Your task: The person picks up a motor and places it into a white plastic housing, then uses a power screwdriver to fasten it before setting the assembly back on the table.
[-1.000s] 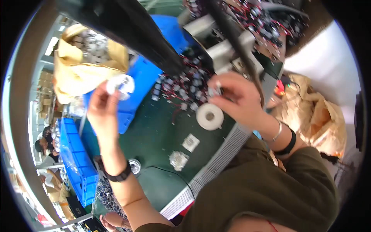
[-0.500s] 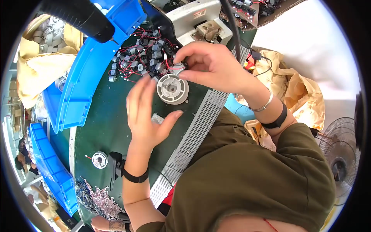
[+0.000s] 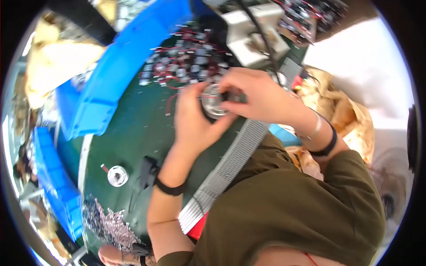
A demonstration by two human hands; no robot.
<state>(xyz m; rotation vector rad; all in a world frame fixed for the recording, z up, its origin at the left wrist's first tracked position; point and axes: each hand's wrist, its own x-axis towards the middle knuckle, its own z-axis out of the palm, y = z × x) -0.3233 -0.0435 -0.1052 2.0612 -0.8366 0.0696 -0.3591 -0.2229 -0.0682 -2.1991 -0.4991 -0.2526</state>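
My left hand [image 3: 195, 122] curls around the near-left side of a round, pale ring-shaped housing [image 3: 212, 103] on the green worktable [image 3: 137, 133], thumb on the near edge. Over the housing's right side, my right hand [image 3: 255, 95] pinches a small dark part [image 3: 232, 95] that looks like a small motor; blur and fingers hide its details. Just beyond both hands lies a heap of small grey and black motors [image 3: 188, 60] with red wires.
Blue bins [image 3: 100, 104] line the far left. A second white round part [image 3: 117, 176] and a black clamp-like tool [image 3: 148, 172] lie nearer. A perforated metal strip [image 3: 226, 162] edges the table. Another person's hand [image 3: 110, 256] is beside a wire pile [image 3: 113, 226]. Brown paper [image 3: 350, 111] stands right.
My left hand has closed in from beside the housing to grip it. My right hand has brought the small part over the housing. The whole view has shifted and blurred.
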